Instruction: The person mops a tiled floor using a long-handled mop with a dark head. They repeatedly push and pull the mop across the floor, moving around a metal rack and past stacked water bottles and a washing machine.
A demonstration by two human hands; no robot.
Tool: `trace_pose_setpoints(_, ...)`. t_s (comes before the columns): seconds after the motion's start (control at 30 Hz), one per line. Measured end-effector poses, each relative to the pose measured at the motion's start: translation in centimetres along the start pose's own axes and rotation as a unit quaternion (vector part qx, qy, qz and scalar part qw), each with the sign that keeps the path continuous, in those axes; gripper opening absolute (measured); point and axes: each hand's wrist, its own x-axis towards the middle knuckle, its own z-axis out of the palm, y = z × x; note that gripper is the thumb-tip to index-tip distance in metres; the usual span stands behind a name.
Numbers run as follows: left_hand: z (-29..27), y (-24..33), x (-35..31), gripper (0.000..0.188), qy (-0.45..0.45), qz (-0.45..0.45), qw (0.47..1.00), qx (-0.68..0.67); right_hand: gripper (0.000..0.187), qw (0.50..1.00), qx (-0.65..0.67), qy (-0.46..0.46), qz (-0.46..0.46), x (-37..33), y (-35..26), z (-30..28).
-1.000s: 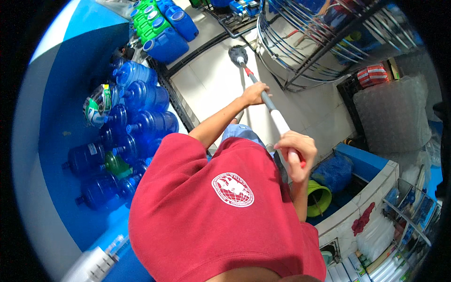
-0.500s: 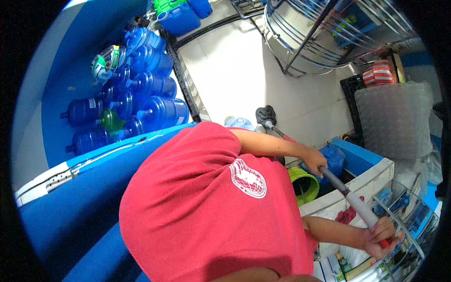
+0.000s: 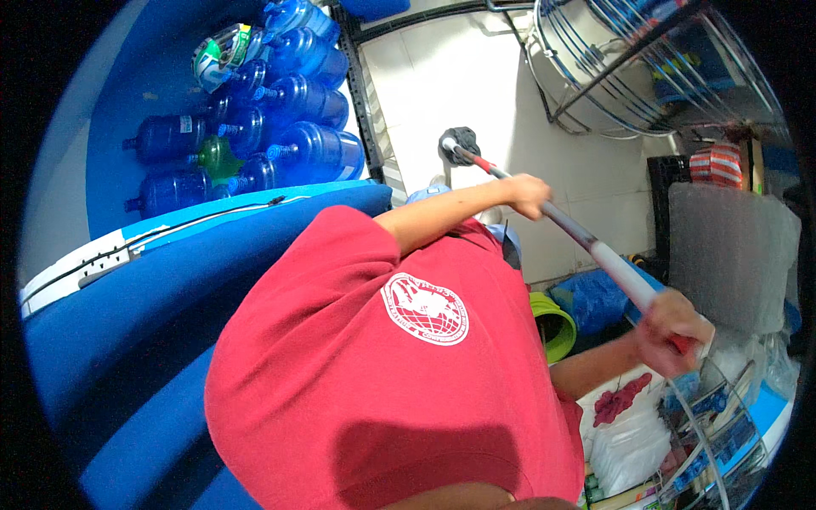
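A person in a red shirt (image 3: 399,374), seen from above, holds a long mop handle (image 3: 557,223) with both hands; the left hand (image 3: 527,194) is clamped around the middle of the shaft, the right hand (image 3: 676,321) closed around its upper end, the two well apart; the dark mop head (image 3: 461,143) rests on the white tiled floor (image 3: 425,85); blue water jugs (image 3: 280,136) lie stacked to the left, against a blue wall; a wire rack (image 3: 612,68) stands at the upper right; a green rolled item (image 3: 552,321) lies near the person's right side.
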Motion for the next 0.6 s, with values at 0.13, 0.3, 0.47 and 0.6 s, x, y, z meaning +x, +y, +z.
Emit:
trace_pose_setpoints(0.13, -1.2, -9.8, -8.1, 0.021, 0.169, -0.033, 0.985, 0.008, 0.035, 0.970, 0.133, -0.185, 0.088, -2.2, 6.2, 7.8)
trace_pose_setpoints(0.3, -3.9, -23.3, -15.0, 0.018, 0.240, -0.221, 0.944, 0.050, 0.024, 0.931, 0.022, -0.323, 0.167, -4.2, 14.8, 16.7)
trace_pose_setpoints(0.47, -9.1, -35.8, -20.4, 0.032, 0.277, -0.412, 0.865, 0.077, 0.026, 0.939, 0.058, -0.287, 0.181, -5.7, 24.6, 28.5)
trace_pose_setpoints(0.6, -11.0, -40.2, -23.9, 0.041, 0.186, -0.411, 0.886, 0.108, 0.027, 0.937, 0.059, -0.313, 0.142, -7.2, 26.6, 33.4)
